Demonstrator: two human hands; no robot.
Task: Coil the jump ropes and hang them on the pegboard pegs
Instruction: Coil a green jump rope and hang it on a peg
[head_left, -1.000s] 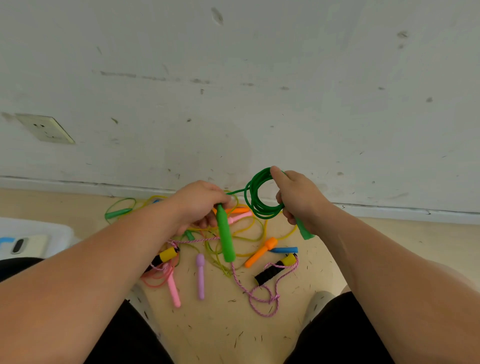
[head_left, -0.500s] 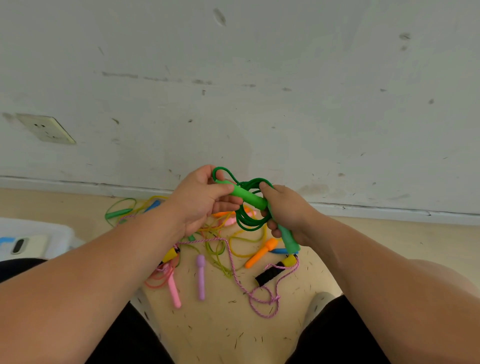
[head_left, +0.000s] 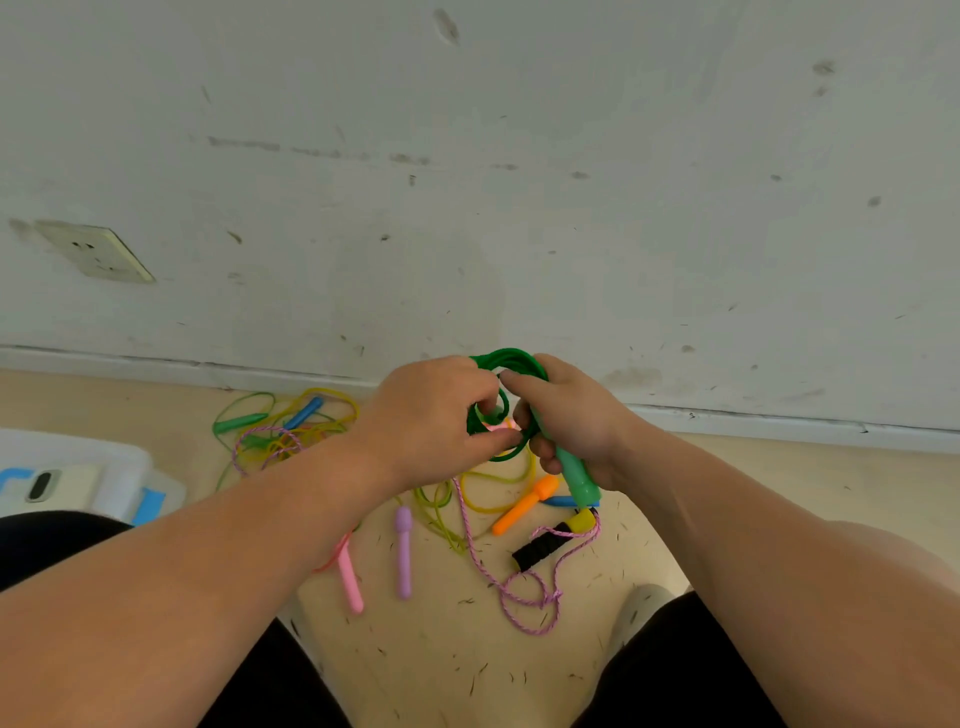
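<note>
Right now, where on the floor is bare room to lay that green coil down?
Bare floor between baseboard and right forearm; also the patch below the purple handle and pink braided rope. Crowded beneath the green coil: tangled ropes.

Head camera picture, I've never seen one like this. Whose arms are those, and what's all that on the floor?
No machine here: the camera sits on a person's head, looking down, so those are their own arms. The left hand and right hand together hold a green rope coil; the right also grips its green handle. On the floor below lie other jump ropes in a tangle, with an orange handle, a purple handle and a black-and-yellow handle. Behind is a wall. No pegboard shows.
</note>
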